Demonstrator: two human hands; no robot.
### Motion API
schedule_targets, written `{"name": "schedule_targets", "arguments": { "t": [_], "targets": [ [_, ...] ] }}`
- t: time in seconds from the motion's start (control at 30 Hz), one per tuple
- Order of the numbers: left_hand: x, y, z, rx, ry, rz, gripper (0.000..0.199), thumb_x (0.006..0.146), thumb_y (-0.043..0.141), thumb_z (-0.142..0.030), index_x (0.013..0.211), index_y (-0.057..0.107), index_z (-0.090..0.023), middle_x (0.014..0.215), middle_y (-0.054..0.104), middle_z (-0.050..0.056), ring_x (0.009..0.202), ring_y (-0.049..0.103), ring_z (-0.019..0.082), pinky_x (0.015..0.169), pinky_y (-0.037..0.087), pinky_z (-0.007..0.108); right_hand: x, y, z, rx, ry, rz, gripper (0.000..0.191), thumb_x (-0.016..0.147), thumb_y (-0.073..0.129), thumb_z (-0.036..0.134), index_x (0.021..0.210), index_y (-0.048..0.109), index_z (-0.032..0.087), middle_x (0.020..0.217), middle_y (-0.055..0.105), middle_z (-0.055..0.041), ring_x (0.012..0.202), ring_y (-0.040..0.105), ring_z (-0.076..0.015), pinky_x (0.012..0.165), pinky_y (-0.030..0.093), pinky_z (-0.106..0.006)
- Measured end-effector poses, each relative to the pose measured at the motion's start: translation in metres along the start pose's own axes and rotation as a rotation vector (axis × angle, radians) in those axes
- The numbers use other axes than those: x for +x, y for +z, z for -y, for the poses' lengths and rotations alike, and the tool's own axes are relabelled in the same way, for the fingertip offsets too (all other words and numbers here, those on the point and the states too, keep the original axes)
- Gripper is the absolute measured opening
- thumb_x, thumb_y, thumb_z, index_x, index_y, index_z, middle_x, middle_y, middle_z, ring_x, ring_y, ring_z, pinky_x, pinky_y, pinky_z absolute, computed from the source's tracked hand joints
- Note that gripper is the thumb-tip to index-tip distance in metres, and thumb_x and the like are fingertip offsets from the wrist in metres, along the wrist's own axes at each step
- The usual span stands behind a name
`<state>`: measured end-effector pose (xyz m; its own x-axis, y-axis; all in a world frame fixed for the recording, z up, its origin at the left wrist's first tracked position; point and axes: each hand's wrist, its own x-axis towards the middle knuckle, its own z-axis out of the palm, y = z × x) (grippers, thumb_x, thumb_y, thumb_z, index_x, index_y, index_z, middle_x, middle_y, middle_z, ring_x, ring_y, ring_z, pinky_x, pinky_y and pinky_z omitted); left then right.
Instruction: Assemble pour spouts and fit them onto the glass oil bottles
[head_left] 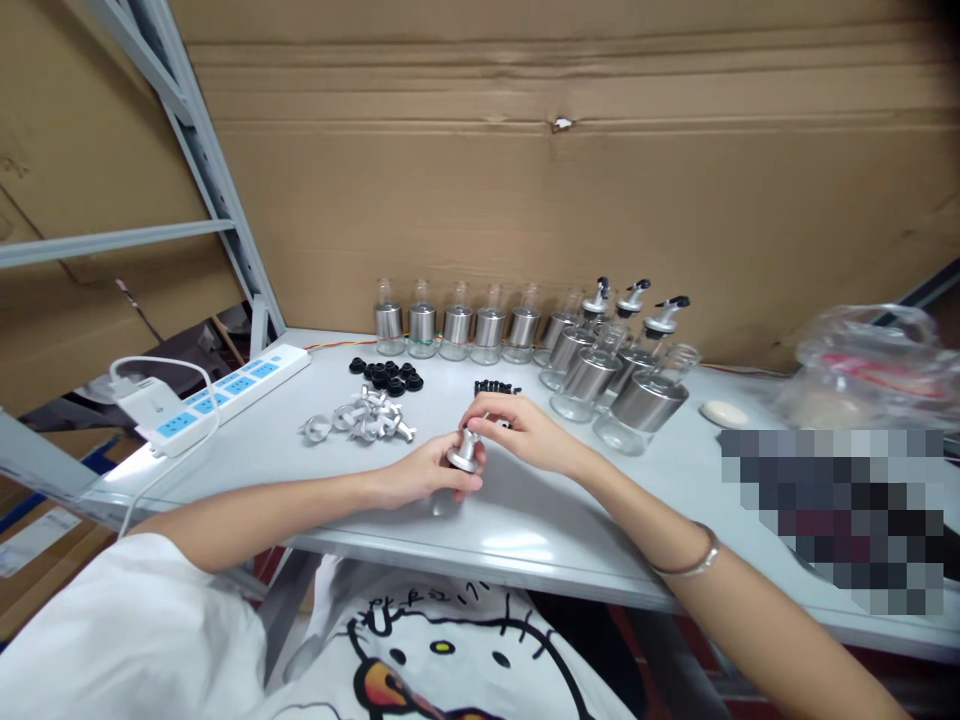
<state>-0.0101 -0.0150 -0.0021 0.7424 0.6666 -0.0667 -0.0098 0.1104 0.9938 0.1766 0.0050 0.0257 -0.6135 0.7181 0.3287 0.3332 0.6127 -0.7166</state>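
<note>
Above the front of the table, my left hand (pixel 427 473) is closed around a silver bottle pourer (pixel 464 454), spout up. My right hand (pixel 525 430) reaches in from the right, its fingertips pinched together at the top of the spout. Whatever lies between those fingertips is too small to make out. Just left of my hands lies a pile of silver pourer parts (pixel 369 416). Behind it sits a cluster of black rubber stoppers (pixel 386 376). Small black pieces (pixel 495 387) are lined up beyond my right hand.
A row of glass bottles with steel sleeves (pixel 457 327) stands along the back. More bottles (pixel 651 405) are grouped at the right, several topped with pourers. A power strip (pixel 232 393) with a white cable lies left. Plastic bags (pixel 862 370) and a pale oval object (pixel 725 413) are right.
</note>
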Motion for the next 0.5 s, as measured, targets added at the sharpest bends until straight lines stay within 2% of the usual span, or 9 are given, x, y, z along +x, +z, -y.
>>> {"name": "schedule_targets", "arguments": {
  "t": [0.13, 0.3, 0.4, 0.5],
  "targets": [
    [0.0012, -0.0016, 0.0034, 0.02, 0.033, 0.024, 0.041, 0.066, 0.075, -0.036, 0.09, 0.049, -0.015, 0.068, 0.048, -0.006, 0.056, 0.044, 0.007, 0.057, 0.035, 0.024, -0.0012, 0.0, -0.001, 0.308, 0.113, 0.169, 0.027, 0.09, 0.047, 0.042, 0.081, 0.052, 0.017, 0.069, 0.057, -0.0003, 0.064, 0.053, -0.0136, 0.064, 0.041, -0.027],
    [0.0007, -0.0042, 0.0044, 0.044, 0.066, 0.053, 0.029, 0.077, 0.065, -0.04, 0.08, 0.05, -0.015, 0.06, 0.046, -0.006, 0.053, 0.039, 0.007, 0.058, 0.031, 0.025, -0.0028, -0.0024, 0.0049, 0.152, 0.11, 0.236, 0.033, 0.094, 0.036, 0.04, 0.071, 0.044, 0.018, 0.066, 0.042, 0.0032, 0.065, 0.04, -0.0116, 0.067, 0.035, -0.027],
    [-0.001, -0.0037, 0.0009, 0.137, 0.044, 0.103, 0.028, 0.077, 0.063, -0.039, 0.073, 0.048, -0.016, 0.057, 0.045, -0.006, 0.055, 0.039, 0.008, 0.059, 0.031, 0.025, -0.0031, 0.0013, 0.0083, 0.214, 0.128, 0.288, 0.035, 0.092, 0.037, 0.044, 0.067, 0.04, 0.019, 0.061, 0.036, 0.0052, 0.058, 0.033, -0.0099, 0.059, 0.032, -0.025],
    [-0.0019, -0.0025, -0.0018, 0.186, 0.035, 0.112, 0.027, 0.076, 0.064, -0.038, 0.075, 0.049, -0.016, 0.058, 0.046, -0.007, 0.056, 0.04, 0.008, 0.058, 0.031, 0.024, -0.0027, 0.0057, 0.0075, 0.252, 0.192, 0.272, 0.043, 0.089, 0.039, 0.05, 0.059, 0.037, 0.019, 0.053, 0.031, 0.0069, 0.05, 0.026, -0.0079, 0.051, 0.026, -0.024]
  ]
}}
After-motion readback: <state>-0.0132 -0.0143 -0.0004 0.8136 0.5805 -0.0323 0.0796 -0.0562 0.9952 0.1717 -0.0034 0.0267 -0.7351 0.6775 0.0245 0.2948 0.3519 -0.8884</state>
